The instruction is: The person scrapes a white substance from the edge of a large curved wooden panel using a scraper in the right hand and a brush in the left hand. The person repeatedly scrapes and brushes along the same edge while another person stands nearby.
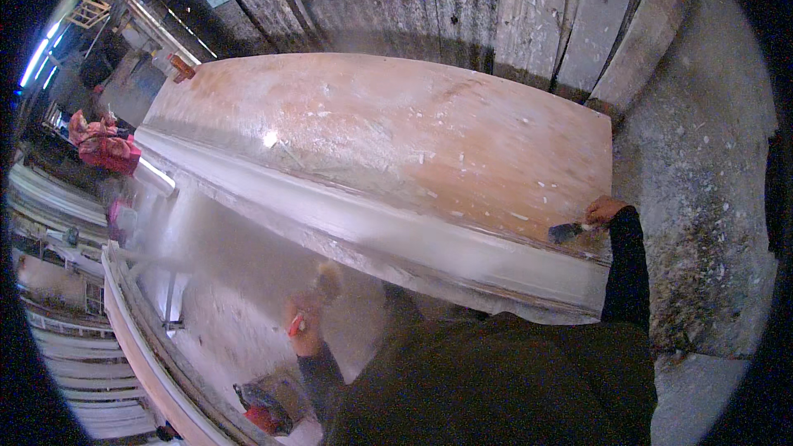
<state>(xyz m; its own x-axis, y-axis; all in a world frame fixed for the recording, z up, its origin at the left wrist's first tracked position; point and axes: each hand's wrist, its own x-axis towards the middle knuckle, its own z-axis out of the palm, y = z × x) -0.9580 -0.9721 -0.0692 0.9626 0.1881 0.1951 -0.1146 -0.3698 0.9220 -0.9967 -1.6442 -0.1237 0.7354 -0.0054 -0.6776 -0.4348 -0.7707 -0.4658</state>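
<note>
A dark, flat-headed hand tool with a pale handle is gripped in my right hand. Its head rests on or just above the right end of a long table, whose pinkish top is smeared with white. Beside it, along the table's near edge, runs a long white moulded strip. My left hand is lower, off the near side, with its fingers closed around a tool with a blurred tan-grey head. A small red part shows at those fingers; the tool's kind cannot be made out.
A ribbed metal wall and upright boards stand behind the table. Rubble lies on the floor at right. A red and black object sits at lower left. Long white strips are stacked at far left, near a person in red.
</note>
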